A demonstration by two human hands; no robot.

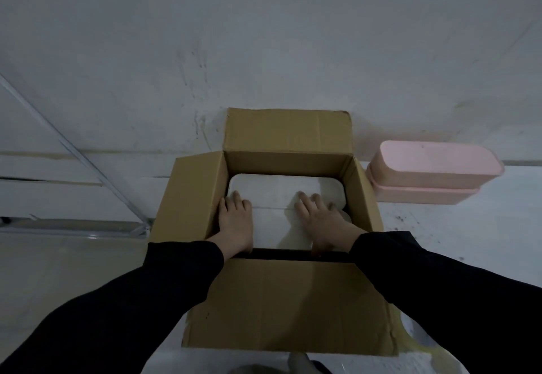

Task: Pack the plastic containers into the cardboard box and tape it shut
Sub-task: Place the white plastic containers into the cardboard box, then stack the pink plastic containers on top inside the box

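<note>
White container point(272, 193) lies inside cardboard box point(287, 130), under both hands. Left hand point(234, 218) and right hand point(319, 218) rest flat on it, fingers straight. Stacked pink containers point(431, 168) stand outside, near box's right wall

This is a bare, dim indoor room, closer to a storeroom or packing corner than a furnished home, though which cannot be told. A plain white wall point(264, 22), scuffed and stained, meets a white surface point(469, 227) bearing an open cardboard box point(272, 300) and stacked pink containers point(431, 168). A metal rail point(76, 154) slants across the left.
</note>
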